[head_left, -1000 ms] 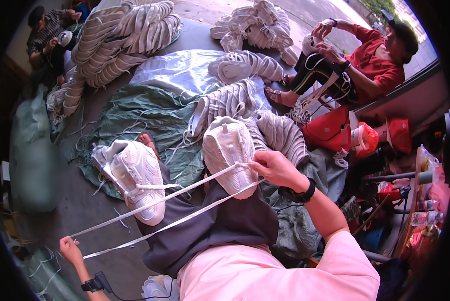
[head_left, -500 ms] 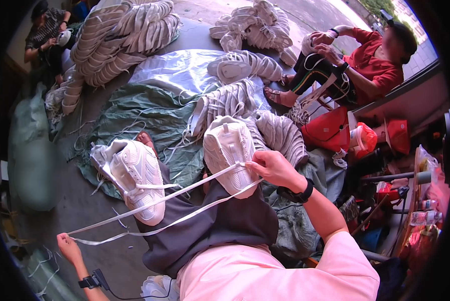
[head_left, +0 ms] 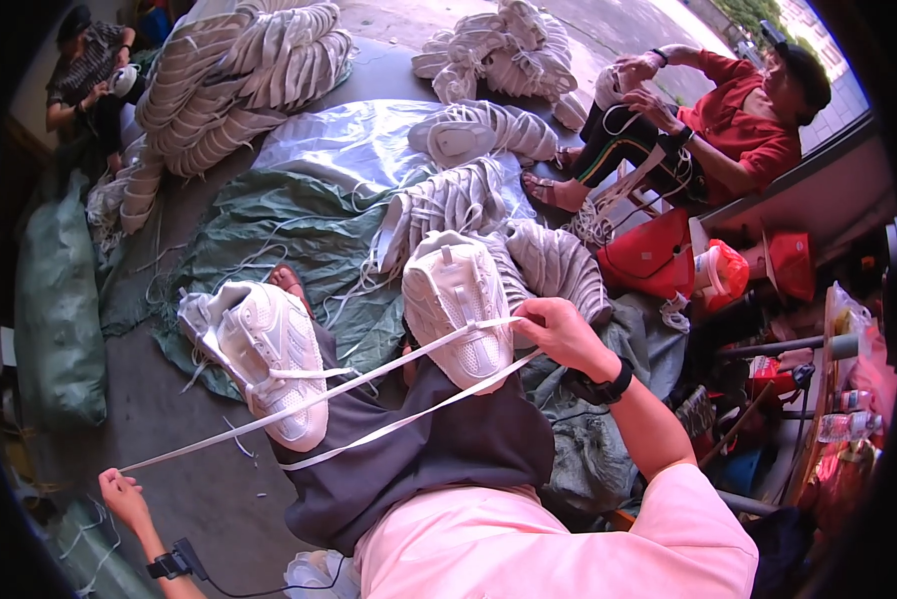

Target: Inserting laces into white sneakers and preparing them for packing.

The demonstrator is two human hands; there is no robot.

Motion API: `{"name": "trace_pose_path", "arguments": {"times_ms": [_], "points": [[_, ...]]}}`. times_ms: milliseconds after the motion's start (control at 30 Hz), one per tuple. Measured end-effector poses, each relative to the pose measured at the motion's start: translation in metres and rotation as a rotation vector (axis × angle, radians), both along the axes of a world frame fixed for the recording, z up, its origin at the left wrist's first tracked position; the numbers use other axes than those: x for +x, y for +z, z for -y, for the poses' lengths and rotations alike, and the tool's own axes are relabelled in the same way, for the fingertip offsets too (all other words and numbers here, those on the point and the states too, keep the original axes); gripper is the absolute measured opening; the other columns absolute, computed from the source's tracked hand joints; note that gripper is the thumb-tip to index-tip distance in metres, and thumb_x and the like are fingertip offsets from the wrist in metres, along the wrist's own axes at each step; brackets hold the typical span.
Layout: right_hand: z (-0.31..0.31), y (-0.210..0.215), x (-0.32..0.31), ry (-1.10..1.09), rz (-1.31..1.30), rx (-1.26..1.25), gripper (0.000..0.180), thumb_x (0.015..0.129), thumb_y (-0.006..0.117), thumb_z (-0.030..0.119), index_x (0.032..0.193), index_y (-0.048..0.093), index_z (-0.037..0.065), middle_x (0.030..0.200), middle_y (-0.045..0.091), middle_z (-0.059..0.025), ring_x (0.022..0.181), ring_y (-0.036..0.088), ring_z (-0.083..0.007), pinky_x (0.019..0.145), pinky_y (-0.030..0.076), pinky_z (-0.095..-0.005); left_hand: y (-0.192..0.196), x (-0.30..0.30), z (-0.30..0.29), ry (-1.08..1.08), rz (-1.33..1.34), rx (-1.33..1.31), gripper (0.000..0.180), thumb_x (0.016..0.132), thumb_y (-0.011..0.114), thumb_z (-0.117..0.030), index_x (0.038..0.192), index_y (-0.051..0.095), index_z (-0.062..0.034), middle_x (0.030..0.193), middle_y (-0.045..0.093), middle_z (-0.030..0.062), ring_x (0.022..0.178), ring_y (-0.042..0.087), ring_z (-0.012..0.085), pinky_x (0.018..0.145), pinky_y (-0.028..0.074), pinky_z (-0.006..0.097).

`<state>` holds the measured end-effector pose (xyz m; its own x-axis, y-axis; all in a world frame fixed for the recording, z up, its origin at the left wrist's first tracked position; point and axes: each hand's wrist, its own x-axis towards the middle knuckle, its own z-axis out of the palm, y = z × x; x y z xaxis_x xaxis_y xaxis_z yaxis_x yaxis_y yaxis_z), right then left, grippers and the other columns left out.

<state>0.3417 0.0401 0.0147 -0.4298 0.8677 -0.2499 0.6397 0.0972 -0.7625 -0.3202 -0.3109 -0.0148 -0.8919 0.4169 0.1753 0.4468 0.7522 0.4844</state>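
Note:
A white sneaker (head_left: 455, 304) rests on my right knee, toe toward me, with a flat white shoelace (head_left: 378, 372) threaded near its toe. My right hand (head_left: 558, 334) pinches the lace just beside that shoe. Far out at the lower left, my left hand (head_left: 126, 497) has the other part of the lace between its fingertips, and the strand runs taut across my lap. A second strand falls from my right hand and ends loose over my left thigh. On my left knee lie white sneakers, the nearer one (head_left: 284, 359) with its lace through the toe eyelets.
Stacks of pale sneakers (head_left: 239, 90) stand ahead, around green sheeting (head_left: 269, 220). A stuffed green sack (head_left: 59, 309) is at left. A person in red (head_left: 738, 130) sits at right, handling a shoe; another sits far left. A red bag (head_left: 653, 255) and cluttered shelf flank my right.
My left hand has moved slightly outward and down, and the second strand has slipped from it onto my thigh. My right hand has shifted a little right, away from the shoe.

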Motion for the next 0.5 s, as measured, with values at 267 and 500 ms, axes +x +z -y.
{"name": "trace_pose_path", "arguments": {"times_ms": [267, 500], "points": [[0.007, -0.037, 0.048, -0.287, 0.185, 0.311, 0.019, 0.088, 0.061, 0.017, 0.088, 0.067, -0.001, 0.074, 0.063, -0.0197, 0.067, 0.061, -0.0322, 0.064, 0.047, -0.0400, -0.007, -0.021, 0.017, 0.155, 0.129, 0.092, 0.015, 0.099, 0.049, -0.015, 0.103, 0.057, -0.0040, 0.073, 0.061, 0.0046, 0.055, 0.058, 0.0120, 0.047, 0.047, 0.025], [0.009, -0.032, 0.106, -0.783, -0.431, -0.538, 0.036, 0.098, 0.055, 0.038, 0.085, 0.060, 0.005, 0.048, 0.039, 0.0042, 0.041, 0.040, -0.0080, 0.042, 0.033, -0.0233, -0.015, -0.031, 0.040, 0.229, 0.214, 0.092, 0.017, 0.099, 0.051, -0.018, 0.104, 0.059, -0.0040, 0.077, 0.065, 0.0059, 0.058, 0.062, 0.0130, 0.046, 0.047, 0.024]]}}
